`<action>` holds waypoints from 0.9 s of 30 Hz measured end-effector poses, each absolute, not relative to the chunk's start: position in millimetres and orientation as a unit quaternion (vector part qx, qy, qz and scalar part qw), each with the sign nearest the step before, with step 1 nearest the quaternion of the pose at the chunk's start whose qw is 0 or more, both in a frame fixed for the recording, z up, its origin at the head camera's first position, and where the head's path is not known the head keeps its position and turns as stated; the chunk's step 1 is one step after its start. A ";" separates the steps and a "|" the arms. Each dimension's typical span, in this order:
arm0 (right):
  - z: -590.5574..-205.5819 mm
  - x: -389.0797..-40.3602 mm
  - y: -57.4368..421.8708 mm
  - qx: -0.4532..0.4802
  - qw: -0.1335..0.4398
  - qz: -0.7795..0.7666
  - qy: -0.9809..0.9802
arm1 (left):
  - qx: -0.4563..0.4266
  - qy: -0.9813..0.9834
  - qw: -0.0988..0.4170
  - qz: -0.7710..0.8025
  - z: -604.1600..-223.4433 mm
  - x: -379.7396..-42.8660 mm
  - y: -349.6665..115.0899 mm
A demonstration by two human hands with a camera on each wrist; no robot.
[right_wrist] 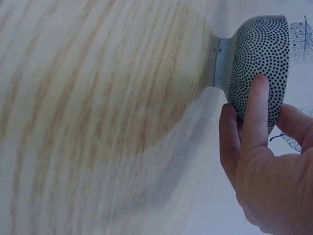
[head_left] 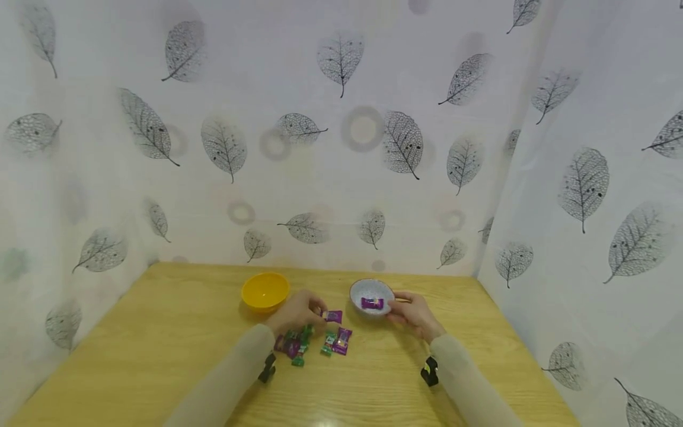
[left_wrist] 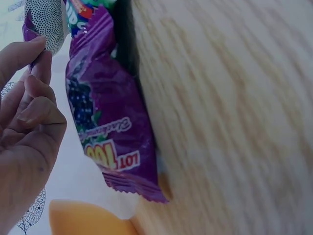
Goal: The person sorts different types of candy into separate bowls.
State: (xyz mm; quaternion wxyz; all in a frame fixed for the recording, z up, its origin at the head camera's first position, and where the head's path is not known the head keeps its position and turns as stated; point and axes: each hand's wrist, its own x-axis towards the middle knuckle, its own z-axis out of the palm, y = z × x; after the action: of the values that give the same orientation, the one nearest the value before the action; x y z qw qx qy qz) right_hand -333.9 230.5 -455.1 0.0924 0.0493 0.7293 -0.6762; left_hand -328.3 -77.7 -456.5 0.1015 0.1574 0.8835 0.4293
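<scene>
Candies (head_left: 293,347), purple and green, are lying on the counter (head_left: 160,356); the left hand (head_left: 296,311) is pinching one purple candy (head_left: 334,316) in its grip; rightward, a dotted bowl (head_left: 372,286) is holding another candy (head_left: 372,303), the right hand (head_left: 417,315) grasping its rim.

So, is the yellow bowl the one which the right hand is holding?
No, the right hand holds the dotted bowl, while the yellow bowl stands beside the left hand.
</scene>
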 end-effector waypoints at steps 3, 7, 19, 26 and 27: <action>-454.7 -333.4 230.2 0.050 0.091 -0.673 0.732 | 0.152 0.883 0.100 0.433 -456.1 -327.6 -77.4; -454.1 -333.5 230.4 0.051 0.092 -0.670 0.734 | 0.147 0.875 0.101 0.450 -454.6 -328.8 -75.8; -452.1 -333.8 229.6 0.048 0.094 -0.673 0.732 | 0.198 0.861 0.055 0.464 -444.0 -331.5 -60.8; -453.0 -333.8 229.6 0.049 0.092 -0.676 0.730 | 0.201 0.859 0.057 0.468 -440.2 -334.7 -51.3; -453.4 -333.8 229.8 0.049 0.092 -0.676 0.730 | 0.201 0.859 0.056 0.467 -440.6 -335.7 -49.8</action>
State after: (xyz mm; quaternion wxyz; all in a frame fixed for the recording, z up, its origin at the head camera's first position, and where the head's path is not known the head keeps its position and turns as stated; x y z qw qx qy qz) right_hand -333.8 229.8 -453.4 0.0920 0.0489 0.7295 -0.6760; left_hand -335.7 -49.8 -440.6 0.0557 0.2009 0.8594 0.4669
